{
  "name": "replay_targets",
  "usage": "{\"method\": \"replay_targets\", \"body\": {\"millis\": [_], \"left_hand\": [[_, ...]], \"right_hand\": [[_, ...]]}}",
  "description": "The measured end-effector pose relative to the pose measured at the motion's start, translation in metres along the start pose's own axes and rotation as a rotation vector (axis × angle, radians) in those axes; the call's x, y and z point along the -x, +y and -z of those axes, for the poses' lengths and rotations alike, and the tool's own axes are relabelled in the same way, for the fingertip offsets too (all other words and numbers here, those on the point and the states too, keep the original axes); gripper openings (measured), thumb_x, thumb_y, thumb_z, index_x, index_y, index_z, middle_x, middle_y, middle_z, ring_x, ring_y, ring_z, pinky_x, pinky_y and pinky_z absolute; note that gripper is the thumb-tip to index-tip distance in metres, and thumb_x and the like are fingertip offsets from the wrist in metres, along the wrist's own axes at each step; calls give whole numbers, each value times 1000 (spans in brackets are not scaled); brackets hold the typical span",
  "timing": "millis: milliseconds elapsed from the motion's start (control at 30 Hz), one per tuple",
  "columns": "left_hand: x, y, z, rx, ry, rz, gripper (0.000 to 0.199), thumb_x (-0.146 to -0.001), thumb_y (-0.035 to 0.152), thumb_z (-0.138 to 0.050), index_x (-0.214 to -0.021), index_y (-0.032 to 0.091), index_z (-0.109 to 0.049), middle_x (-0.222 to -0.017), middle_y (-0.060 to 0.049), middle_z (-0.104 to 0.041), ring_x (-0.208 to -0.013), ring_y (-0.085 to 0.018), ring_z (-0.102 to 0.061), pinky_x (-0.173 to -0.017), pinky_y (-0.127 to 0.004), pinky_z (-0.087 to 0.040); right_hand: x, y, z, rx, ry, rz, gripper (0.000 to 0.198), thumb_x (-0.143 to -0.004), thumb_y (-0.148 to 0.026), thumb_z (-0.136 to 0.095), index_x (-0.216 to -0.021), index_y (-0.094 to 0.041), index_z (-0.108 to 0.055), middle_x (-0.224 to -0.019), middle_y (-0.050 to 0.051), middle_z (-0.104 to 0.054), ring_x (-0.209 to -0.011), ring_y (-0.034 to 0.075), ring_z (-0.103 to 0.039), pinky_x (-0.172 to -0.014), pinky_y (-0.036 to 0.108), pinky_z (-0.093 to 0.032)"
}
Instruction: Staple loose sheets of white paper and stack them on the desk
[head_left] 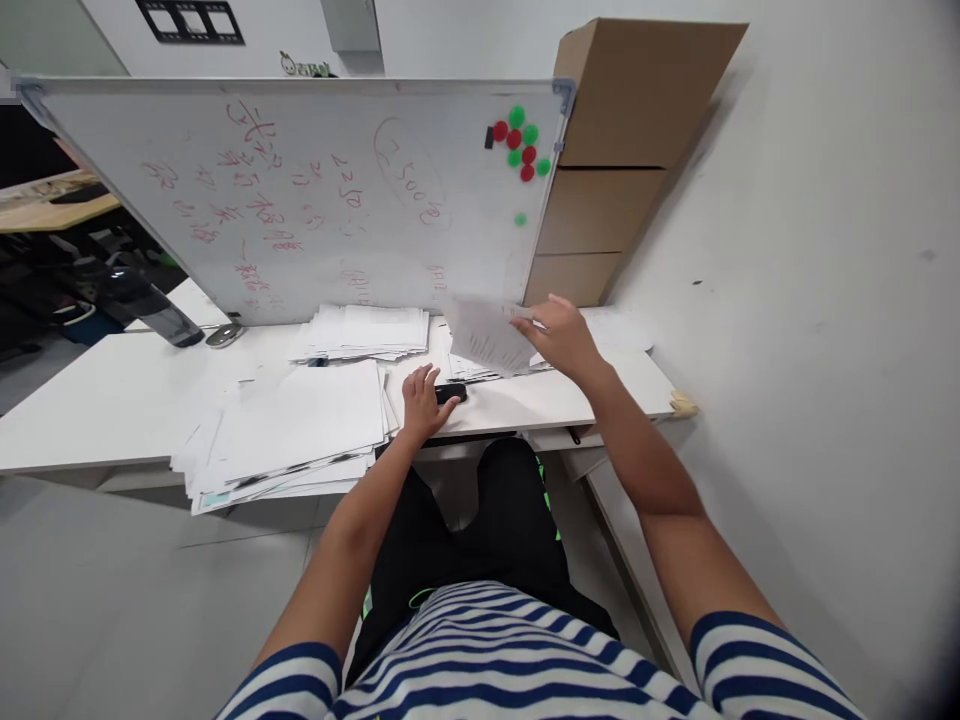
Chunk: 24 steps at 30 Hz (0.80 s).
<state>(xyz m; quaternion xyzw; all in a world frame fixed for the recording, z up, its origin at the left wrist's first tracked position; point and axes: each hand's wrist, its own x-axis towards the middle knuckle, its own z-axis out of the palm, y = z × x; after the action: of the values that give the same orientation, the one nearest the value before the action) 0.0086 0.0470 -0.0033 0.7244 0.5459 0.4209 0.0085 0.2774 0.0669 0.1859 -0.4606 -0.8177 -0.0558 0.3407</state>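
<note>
My right hand pinches the edge of a printed sheet of paper, which hangs tilted above a small pile of papers on the desk. To its left, my left hand is around a black stapler lying near the desk's front edge, thumb on the near side and fingers on the far side. Part of the stapler is hidden under the hand. Left of that hand lies a large, uneven stack of papers that overhangs the front edge. Behind it sits another paper stack.
A whiteboard with red writing and round magnets stands along the back of the white desk. Cardboard boxes are stacked at the right, by the wall. A dark bottle and a computer mouse are at the left.
</note>
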Motion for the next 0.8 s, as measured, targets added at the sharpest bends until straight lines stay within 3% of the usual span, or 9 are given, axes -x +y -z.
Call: {"method": "replay_targets", "body": {"millis": [133, 233, 300, 367, 433, 533, 600, 667, 800], "left_hand": [[-3, 41, 14, 404, 119, 119, 84, -76, 57, -72, -142, 19, -37, -146, -21, -45, -136, -32, -44, -111, -48, -35], [-7, 78, 29, 845, -40, 314, 54, -80, 58, -69, -118, 21, -55, -115, -11, -66, -109, -23, -63, -94, -39, -48], [-7, 95, 38, 998, -119, 432, 39, -79, 55, -72, -93, 20, -60, -91, -4, -68, -89, -18, -65, -83, -34, -50], [-4, 103, 45, 1045, -103, 526, 36, -75, 52, -76, -81, 20, -58, -79, 0, -65, -77, -15, -62, -74, -30, -50], [-1, 105, 49, 1052, -51, 590, 36, -73, 50, -77, -80, 21, -58, -78, 0, -65, -73, -14, -61, -70, -28, -49], [1, 103, 53, 1024, -13, 631, 36, -74, 51, -76, -81, 21, -59, -78, 0, -64, -73, -14, -60, -68, -28, -48], [-1, 101, 55, 983, 35, 615, 35, -76, 51, -75, -81, 21, -59, -76, 1, -63, -74, -14, -60, -69, -27, -48], [-5, 100, 57, 965, 104, 568, 35, -76, 51, -75, -82, 20, -60, -78, 1, -64, -78, -14, -61, -74, -28, -49], [-11, 99, 54, 1103, 68, 545, 43, -75, 54, -76, -99, 20, -65, -101, -5, -72, -98, -20, -66, -87, -34, -51]], "right_hand": [[14, -14, 33, -98, -48, 117, 54, -96, -65, -40, -69, -23, -61, -66, 2, -60, -71, 19, -57, -82, 35, -45], [25, -21, 40, -145, -47, 94, 55, -92, -67, -48, -60, -22, -54, -60, 1, -54, -65, 17, -54, -74, 34, -44], [36, -21, 36, -228, 13, -18, 54, -89, -68, -53, -61, -22, -55, -63, 1, -57, -67, 17, -56, -75, 34, -46], [50, -16, 24, -383, 135, -227, 49, -88, -68, -54, -74, -22, -63, -76, 4, -65, -77, 19, -62, -79, 34, -49], [67, -10, 7, -590, 194, -459, 51, -89, -69, -49, -101, -23, -67, -94, 6, -71, -91, 21, -66, -85, 35, -52], [89, -6, -19, -878, -17, -658, 63, -87, -72, -49, -126, -24, -62, -112, 8, -72, -103, 23, -68, -90, 39, -55], [97, -10, -32, -1009, -195, -694, 64, -80, -69, -63, -123, -22, -65, -116, 10, -73, -105, 26, -69, -93, 43, -56], [99, -18, -39, -1076, -256, -702, 60, -74, -63, -75, -116, -20, -69, -116, 11, -74, -105, 28, -69, -95, 46, -55], [94, -35, -53, -1106, -78, -700, 50, -73, -58, -77, -103, -18, -74, -110, 9, -75, -105, 28, -69, -96, 44, -54]]}}
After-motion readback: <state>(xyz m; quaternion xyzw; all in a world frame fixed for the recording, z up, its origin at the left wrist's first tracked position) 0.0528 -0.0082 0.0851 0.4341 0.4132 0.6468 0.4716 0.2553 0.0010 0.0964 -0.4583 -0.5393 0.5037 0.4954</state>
